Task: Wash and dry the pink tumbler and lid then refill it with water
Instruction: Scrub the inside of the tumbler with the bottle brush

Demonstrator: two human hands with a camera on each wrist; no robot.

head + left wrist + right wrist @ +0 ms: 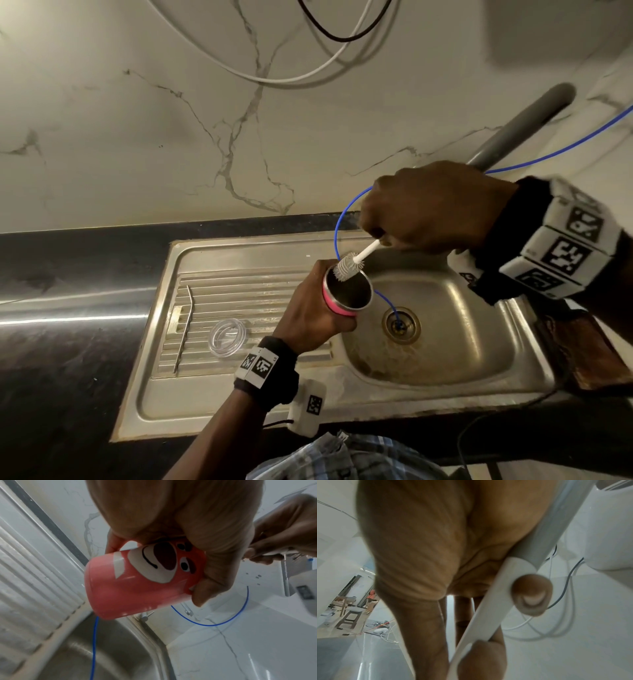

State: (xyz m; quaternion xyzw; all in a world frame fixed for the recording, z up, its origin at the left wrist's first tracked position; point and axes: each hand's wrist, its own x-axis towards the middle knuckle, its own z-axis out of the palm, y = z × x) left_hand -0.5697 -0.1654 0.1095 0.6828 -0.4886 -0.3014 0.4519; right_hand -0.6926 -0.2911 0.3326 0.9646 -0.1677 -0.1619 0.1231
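Note:
My left hand point(308, 318) grips the pink tumbler point(346, 294) over the left edge of the sink basin, its open steel mouth tilted up and to the right. The left wrist view shows the tumbler point(137, 582) with a cartoon face, fingers wrapped round it. My right hand point(428, 209) holds a bottle brush by its handle point(491, 601); the white bristle head point(346, 265) sits at the tumbler's rim. The clear lid point(227, 337) lies on the ribbed drainboard, apart from both hands.
A bent metal straw point(185, 325) lies on the drainboard point(239, 294) left of the lid. A thin blue tube point(337, 233) loops down into the sink drain point(399, 323). Black counter surrounds the steel sink point(462, 342); white and black cables hang on the marble wall.

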